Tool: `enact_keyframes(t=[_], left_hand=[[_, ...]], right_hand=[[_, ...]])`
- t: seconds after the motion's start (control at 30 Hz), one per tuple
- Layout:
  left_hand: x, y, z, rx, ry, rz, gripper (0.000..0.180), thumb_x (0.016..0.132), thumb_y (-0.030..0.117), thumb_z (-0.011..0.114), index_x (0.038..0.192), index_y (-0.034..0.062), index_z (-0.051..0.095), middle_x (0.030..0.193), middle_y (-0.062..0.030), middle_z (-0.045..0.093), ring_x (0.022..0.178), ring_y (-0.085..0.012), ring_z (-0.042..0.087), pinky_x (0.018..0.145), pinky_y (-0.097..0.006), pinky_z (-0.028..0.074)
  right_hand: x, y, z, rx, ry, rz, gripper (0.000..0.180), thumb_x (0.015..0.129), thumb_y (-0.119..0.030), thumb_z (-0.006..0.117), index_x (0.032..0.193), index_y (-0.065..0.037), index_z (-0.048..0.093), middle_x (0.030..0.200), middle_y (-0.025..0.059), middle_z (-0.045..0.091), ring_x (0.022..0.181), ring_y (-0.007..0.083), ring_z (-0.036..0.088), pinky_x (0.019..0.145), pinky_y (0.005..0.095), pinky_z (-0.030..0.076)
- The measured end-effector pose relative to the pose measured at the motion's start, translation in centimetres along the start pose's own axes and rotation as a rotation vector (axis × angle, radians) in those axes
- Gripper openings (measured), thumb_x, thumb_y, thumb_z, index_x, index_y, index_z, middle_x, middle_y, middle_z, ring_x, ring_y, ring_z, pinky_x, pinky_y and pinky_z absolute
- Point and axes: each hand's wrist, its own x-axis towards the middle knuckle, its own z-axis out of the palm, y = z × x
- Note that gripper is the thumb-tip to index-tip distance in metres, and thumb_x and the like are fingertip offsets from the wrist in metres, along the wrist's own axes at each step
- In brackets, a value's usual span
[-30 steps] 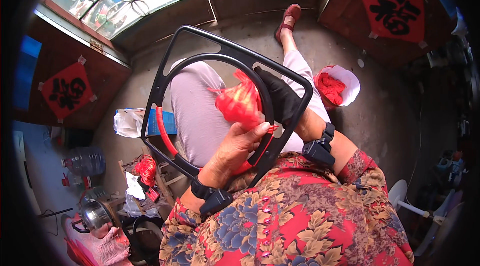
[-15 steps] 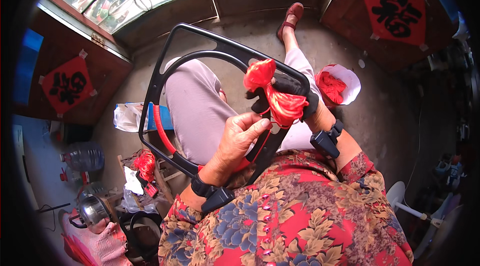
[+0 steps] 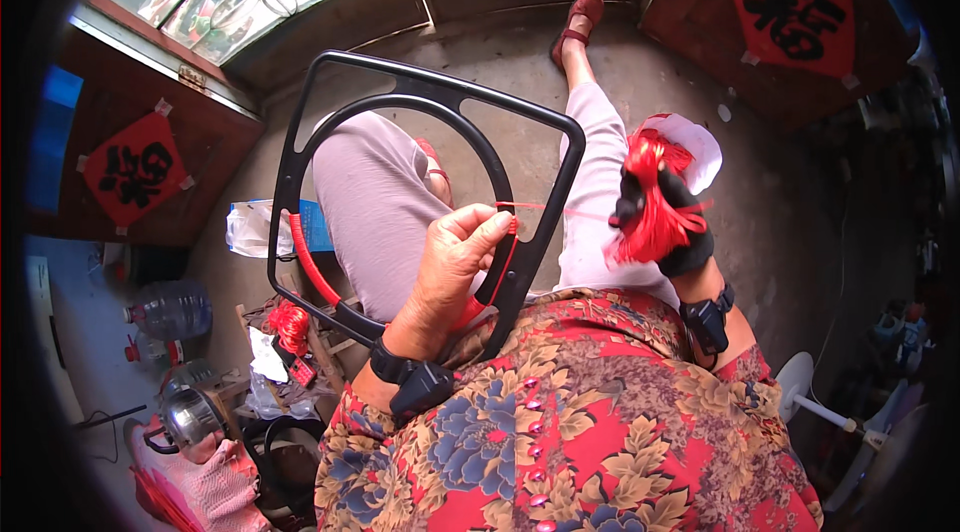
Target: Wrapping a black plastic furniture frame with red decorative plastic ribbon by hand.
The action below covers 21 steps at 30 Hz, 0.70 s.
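Note:
A black frame point(image 3: 440, 82) with an inner ring leans over my lap. Red cord is wrapped tightly round the left part of the ring and its lower right part. At that right side my bare left hand point(image 3: 440, 267) pinches the ring between thumb and finger, where the wrapping ends. A thin red strand point(image 3: 522, 205) runs from there toward the right. My right hand point(image 3: 690, 244), in a black glove, is closed round a loose bundle of red cord point(image 3: 655, 217), apart from the frame and over the right knee side. Its motion blurs the bundle slightly.
Behind my right hand stands a white-rimmed bucket point(image 3: 706, 160) with red material. To the left are a blue box point(image 3: 315, 227), another red cord bundle point(image 3: 288, 327) on a small wooden stand, a clear bottle point(image 3: 175, 314) and a metal pot point(image 3: 192, 419). A white stand point(image 3: 800, 382) is at right.
My right hand has moved right, away from the frame, with the cord bundle, drawing the strand out. The frame and my left hand have shifted a little left.

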Motion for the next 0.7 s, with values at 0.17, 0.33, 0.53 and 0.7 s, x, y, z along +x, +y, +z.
enact_keyframes(t=[0.17, 0.33, 0.53, 0.7], left_hand=[[0.4, 0.1, -0.1, -0.240, -0.025, -0.012, 0.013, 0.089, 0.015, 0.058, 0.097, 0.0044, 0.059, 0.076, -0.0005, 0.063, 0.066, -0.0068, 0.061, 0.060, -0.020, 0.051], [0.5, -0.2, -0.5, -0.239, -0.039, 0.041, 0.011, 0.089, 0.016, 0.059, 0.090, 0.0054, 0.060, 0.074, 0.0001, 0.062, 0.061, -0.0046, 0.057, 0.054, -0.018, 0.045], [0.2, 0.2, -0.3, -0.248, -0.063, -0.018, 0.009, 0.089, 0.012, 0.057, 0.091, 0.0035, 0.059, 0.079, -0.0028, 0.064, 0.069, -0.0089, 0.062, 0.064, -0.022, 0.052], [0.7, -0.4, -0.3, -0.181, -0.112, -0.063, 0.010, 0.089, 0.012, 0.057, 0.090, 0.0027, 0.061, 0.083, -0.0036, 0.065, 0.072, -0.0077, 0.062, 0.067, -0.019, 0.051]], right_hand=[[-3.3, 1.8, 1.0, -0.225, 0.106, -0.172, 0.029, 0.090, -0.013, 0.052, 0.116, 0.000, 0.048, 0.102, 0.0082, 0.057, 0.094, 0.0177, 0.057, 0.084, 0.0316, 0.048], [-3.2, -1.3, -3.6, -1.176, 0.399, -0.556, 0.034, 0.090, -0.018, 0.052, 0.119, 0.000, 0.048, 0.104, 0.0091, 0.059, 0.095, 0.0181, 0.058, 0.084, 0.0314, 0.047], [-0.7, -4.5, -6.7, -0.967, 0.741, -0.454, 0.022, 0.085, -0.017, 0.062, 0.098, 0.000, 0.061, 0.089, 0.0037, 0.062, 0.081, 0.0109, 0.057, 0.074, 0.0247, 0.046], [6.5, 0.2, -1.3, -0.954, 0.443, -0.422, 0.023, 0.085, -0.014, 0.062, 0.104, 0.000, 0.059, 0.093, 0.0030, 0.061, 0.083, 0.0106, 0.056, 0.078, 0.0257, 0.046]])
